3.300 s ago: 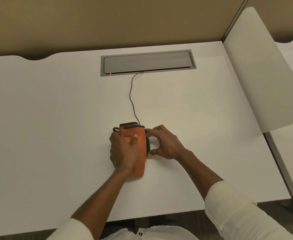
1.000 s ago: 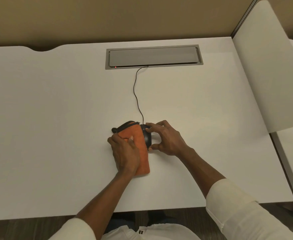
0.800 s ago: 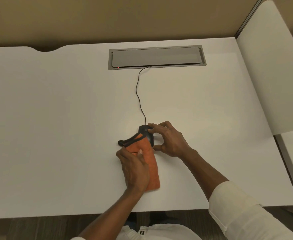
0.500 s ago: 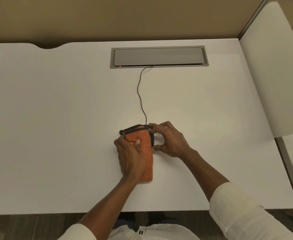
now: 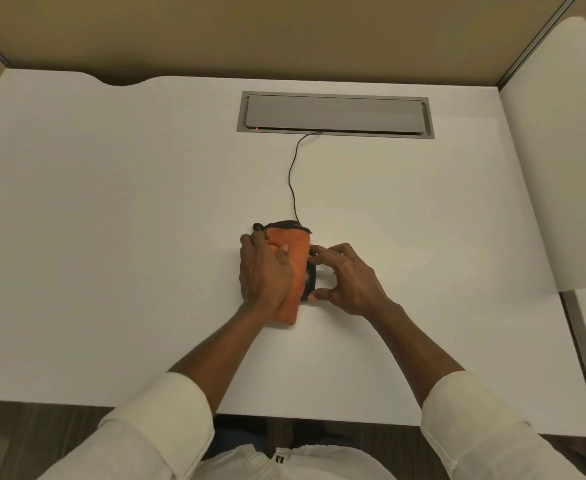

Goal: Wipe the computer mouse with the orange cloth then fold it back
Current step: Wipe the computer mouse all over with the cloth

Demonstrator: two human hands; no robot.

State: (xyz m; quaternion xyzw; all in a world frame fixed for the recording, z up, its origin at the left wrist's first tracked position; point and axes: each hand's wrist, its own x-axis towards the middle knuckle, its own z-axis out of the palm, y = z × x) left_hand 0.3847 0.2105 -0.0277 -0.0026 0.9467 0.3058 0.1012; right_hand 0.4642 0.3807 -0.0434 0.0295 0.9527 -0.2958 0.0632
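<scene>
The mouse [image 5: 309, 280] sits near the middle of the white counter [image 5: 111, 220], mostly hidden under the orange cloth [image 5: 293, 258]; only its dark right edge shows. The cloth drapes over it lengthwise, its dark-trimmed far end toward the cable [image 5: 293, 181], which runs back to a grey hatch [image 5: 334, 114]. The left hand [image 5: 263, 271] lies palm-down on the cloth, fingers curled over its left side and thumb laid across the top, its grip closed on the fabric. The right hand [image 5: 348, 280] arches beside the mouse, forefinger at its far edge and thumb at its near edge, pinching it. Both forearms reach in from white rolled sleeves [image 5: 475, 427].
</scene>
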